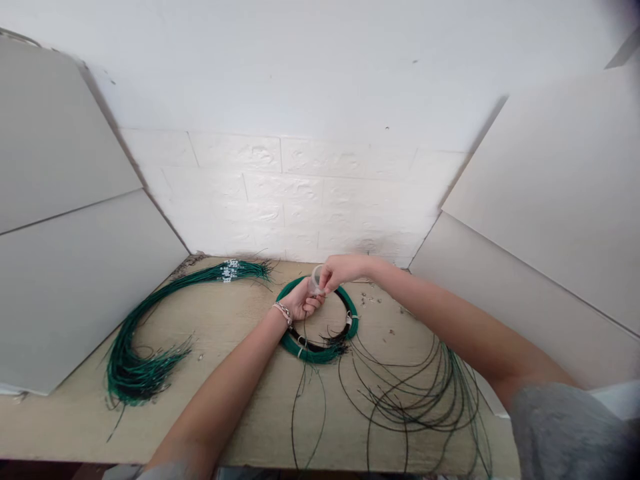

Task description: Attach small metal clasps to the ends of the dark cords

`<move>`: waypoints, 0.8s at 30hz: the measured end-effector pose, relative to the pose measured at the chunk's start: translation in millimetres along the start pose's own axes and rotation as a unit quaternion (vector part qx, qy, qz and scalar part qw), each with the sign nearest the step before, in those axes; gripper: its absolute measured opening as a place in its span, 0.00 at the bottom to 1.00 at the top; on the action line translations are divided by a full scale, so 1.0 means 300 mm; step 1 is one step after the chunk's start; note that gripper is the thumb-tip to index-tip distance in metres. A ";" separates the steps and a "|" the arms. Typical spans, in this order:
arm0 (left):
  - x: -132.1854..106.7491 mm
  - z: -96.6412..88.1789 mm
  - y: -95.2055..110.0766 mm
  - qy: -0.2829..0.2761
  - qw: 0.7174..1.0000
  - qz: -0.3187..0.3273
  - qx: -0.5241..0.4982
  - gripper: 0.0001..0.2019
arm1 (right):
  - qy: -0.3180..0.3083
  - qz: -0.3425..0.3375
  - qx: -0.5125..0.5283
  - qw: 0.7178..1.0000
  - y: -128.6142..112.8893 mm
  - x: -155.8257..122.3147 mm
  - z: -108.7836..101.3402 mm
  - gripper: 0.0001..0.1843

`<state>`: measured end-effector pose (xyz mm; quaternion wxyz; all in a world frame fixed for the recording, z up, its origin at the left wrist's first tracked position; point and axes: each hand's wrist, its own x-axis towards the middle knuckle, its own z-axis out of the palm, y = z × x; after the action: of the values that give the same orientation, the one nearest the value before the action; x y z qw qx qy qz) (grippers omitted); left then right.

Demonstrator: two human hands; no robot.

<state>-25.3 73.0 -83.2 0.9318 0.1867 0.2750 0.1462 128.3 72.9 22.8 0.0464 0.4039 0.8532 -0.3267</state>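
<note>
My left hand (pixel 303 300), with a bracelet at its wrist, is closed around a small translucent cup (pixel 317 275). The fingers of my right hand (pixel 342 271) are pinched at the cup's near side; whatever they pinch is too small to make out. Beneath both hands lies a ring-shaped coil of green and black wire (pixel 320 355), bound with ties. A thin dark wire hangs below my left hand, and thin wire ends (pixel 294 420) loop toward the table's front edge.
A curved bundle of green wires (pixel 135 333) with white connectors (pixel 231 271) lies on the left of the table (pixel 240 427). Loose dark wires (pixel 420 420) spread at the right. Tiny metal pieces (pixel 370 301) lie beyond the coil. Grey side panels and a white brick-patterned wall (pixel 300 187) enclose the table.
</note>
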 end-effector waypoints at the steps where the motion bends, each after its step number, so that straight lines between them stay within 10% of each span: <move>1: 0.000 -0.002 0.000 -0.001 1.000 -0.001 0.001 0.10 | 0.002 0.001 0.009 1.000 0.004 -0.001 0.002 0.14; 17: 0.006 -0.019 0.004 0.002 1.000 -0.019 -0.007 0.11 | 0.053 0.002 0.252 0.966 0.048 -0.018 0.038 0.05; 20: 0.006 -0.021 0.004 -0.004 1.000 -0.022 -0.002 0.12 | 0.100 -0.008 0.419 0.903 0.057 -0.024 0.050 0.04; 24: 0.002 -0.018 0.004 0.004 1.000 -0.011 -0.007 0.12 | 0.223 -0.042 0.674 0.703 0.090 -0.040 0.085 0.07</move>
<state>-28.3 75.8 -87.2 0.9337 0.1762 0.2793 0.1387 150.9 62.3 -7.0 -0.4432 0.3525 0.4066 -0.7169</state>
